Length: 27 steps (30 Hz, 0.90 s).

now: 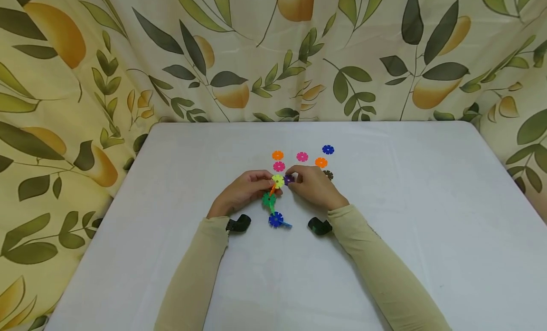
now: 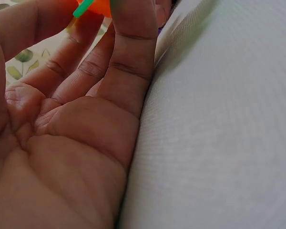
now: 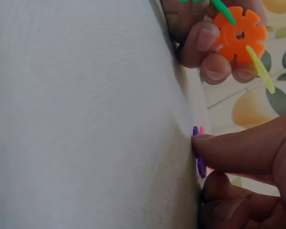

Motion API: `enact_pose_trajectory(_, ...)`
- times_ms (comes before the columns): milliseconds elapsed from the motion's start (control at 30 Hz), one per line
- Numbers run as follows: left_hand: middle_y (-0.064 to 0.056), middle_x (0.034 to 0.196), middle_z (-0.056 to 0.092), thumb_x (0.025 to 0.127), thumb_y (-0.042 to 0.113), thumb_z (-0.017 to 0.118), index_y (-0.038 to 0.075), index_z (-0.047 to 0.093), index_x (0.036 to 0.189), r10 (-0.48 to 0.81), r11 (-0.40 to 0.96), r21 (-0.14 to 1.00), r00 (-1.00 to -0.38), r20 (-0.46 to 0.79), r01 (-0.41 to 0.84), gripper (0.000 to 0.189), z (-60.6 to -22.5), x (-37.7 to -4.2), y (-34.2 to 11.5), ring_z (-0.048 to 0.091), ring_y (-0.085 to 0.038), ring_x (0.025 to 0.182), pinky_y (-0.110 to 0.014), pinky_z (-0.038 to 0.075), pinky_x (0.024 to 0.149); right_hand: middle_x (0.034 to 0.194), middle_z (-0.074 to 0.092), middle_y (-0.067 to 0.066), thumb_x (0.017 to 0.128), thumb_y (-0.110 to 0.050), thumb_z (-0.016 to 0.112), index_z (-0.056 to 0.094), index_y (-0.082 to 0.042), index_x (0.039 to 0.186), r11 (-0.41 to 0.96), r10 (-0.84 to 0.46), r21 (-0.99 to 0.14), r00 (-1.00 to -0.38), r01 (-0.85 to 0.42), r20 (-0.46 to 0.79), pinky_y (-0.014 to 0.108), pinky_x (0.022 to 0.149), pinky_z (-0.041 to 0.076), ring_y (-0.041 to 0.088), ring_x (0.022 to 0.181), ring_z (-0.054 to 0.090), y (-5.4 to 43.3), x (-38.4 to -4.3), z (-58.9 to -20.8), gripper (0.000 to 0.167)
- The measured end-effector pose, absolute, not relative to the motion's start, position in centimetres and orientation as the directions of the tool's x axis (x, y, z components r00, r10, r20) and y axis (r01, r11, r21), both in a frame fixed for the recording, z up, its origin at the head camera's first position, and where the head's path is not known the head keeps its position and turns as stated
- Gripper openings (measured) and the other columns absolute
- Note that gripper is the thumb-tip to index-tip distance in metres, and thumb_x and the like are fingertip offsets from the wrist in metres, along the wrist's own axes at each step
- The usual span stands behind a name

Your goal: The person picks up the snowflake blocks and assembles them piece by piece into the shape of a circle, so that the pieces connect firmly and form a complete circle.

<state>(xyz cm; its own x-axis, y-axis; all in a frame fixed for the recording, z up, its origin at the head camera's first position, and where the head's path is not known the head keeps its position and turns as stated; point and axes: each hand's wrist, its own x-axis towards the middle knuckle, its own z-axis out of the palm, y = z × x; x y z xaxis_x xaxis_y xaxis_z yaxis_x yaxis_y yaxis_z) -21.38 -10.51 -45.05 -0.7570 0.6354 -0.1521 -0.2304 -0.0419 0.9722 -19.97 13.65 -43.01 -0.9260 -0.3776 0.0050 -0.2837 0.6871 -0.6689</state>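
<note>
My left hand (image 1: 244,191) holds a chain of slotted plastic flower discs. In it a yellow disc (image 1: 278,181) stands uppermost, joined to an orange disc (image 3: 233,43) set edge-on to it. A green disc (image 1: 268,200) follows, then a light green one, and a blue disc (image 1: 275,220) with a light blue piece at the lower end. My right hand (image 1: 315,184) pinches a purple disc (image 3: 201,164) between thumb and fingers, close against the table. Seen from the head, the purple disc lies just right of the yellow one.
Beyond the hands on the white table (image 1: 406,217) lie loose discs: orange (image 1: 278,155), pink (image 1: 279,166), another pink (image 1: 302,156), a second orange (image 1: 321,162), dark blue (image 1: 328,149) and brown (image 1: 328,174). A fruit-patterned curtain (image 1: 256,51) hangs behind the table.
</note>
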Motion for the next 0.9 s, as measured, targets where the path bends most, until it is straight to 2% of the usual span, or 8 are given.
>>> enact_pose_trajectory(167, -0.015, 0.107, 0.077, 0.111, 0.004, 0.054, -0.001, 0.066, 0.115, 0.631, -0.047, 0.97, -0.759, -0.157, -0.24, 0.013, -45.1, -21.5, -10.5, 0.075, -0.025, 0.103, -0.035, 0.057, 0.102, 0.083, 0.063, 0.009, 0.098, -0.009, 0.076, 0.068, 0.0, 0.12, 0.705, -0.359, -0.668, -0.932, -0.239, -0.046, 0.036, 0.067, 0.051, 0.026, 0.074, 0.057, 13.8, -20.1, -42.8, 0.026)
enact_pose_trajectory(400, -0.015, 0.106, 0.077, 0.111, 0.003, 0.054, -0.002, 0.065, 0.115, 0.622, -0.048, 0.972, -0.769, -0.15, -0.228, 0.013, -45.2, -21.5, -10.6, 0.073, -0.025, 0.103, -0.033, 0.057, 0.1, 0.103, 0.065, 0.017, 0.095, -0.003, 0.075, 0.06, 0.003, 0.113, 0.692, -0.362, -0.674, -0.932, -0.257, -0.016, 0.047, 0.089, 0.057, 0.033, 0.094, 0.061, 14.1, -19.9, -42.5, 0.024)
enact_pose_trajectory(467, -0.015, 0.107, 0.076, 0.111, 0.003, 0.054, -0.002, 0.066, 0.116, 0.616, -0.046, 0.973, -0.773, -0.149, -0.224, 0.014, -45.2, -21.5, -10.5, 0.073, -0.025, 0.103, -0.033, 0.057, 0.099, 0.106, 0.067, 0.018, 0.097, -0.001, 0.073, 0.059, 0.002, 0.114, 0.687, -0.359, -0.682, -0.933, -0.251, -0.019, 0.049, 0.092, 0.058, 0.034, 0.095, 0.063, 14.4, -19.8, -42.5, 0.023)
enact_pose_trajectory(600, -0.016, 0.107, 0.076, 0.111, 0.004, 0.055, -0.003, 0.066, 0.117, 0.607, -0.046, 0.974, -0.781, -0.148, -0.221, 0.015, -45.2, -21.5, -10.5, 0.073, -0.025, 0.103, -0.033, 0.058, 0.098, 0.106, 0.071, 0.017, 0.098, 0.003, 0.071, 0.06, 0.001, 0.113, 0.648, -0.35, -0.722, -0.937, -0.242, 0.0, 0.047, 0.089, 0.059, 0.031, 0.092, 0.066, 15.3, -19.7, -42.9, 0.018)
enact_pose_trajectory(767, -0.017, 0.108, 0.077, 0.111, 0.005, 0.056, -0.004, 0.066, 0.118, 0.593, -0.031, 0.973, -0.788, -0.166, -0.229, 0.015, -45.1, -21.4, -10.4, 0.074, -0.025, 0.102, -0.033, 0.059, 0.097, 0.098, 0.073, 0.012, 0.097, 0.005, 0.071, 0.072, 0.0, 0.108, 0.62, -0.321, -0.743, -0.945, -0.253, 0.054, 0.039, 0.079, 0.056, 0.028, 0.087, 0.065, 16.2, -19.6, -43.1, 0.012)
enact_pose_trajectory(900, -0.018, 0.108, 0.077, 0.111, 0.006, 0.056, -0.006, 0.067, 0.119, 0.582, -0.015, 0.972, -0.792, -0.183, -0.236, 0.018, -45.0, -21.3, -10.3, 0.075, -0.025, 0.102, -0.033, 0.059, 0.098, 0.095, 0.074, 0.01, 0.096, 0.005, 0.074, 0.077, -0.001, 0.102, 0.595, -0.332, -0.751, -0.939, -0.286, 0.095, 0.036, 0.077, 0.055, 0.026, 0.085, 0.064, 16.4, -19.6, -43.0, 0.01)
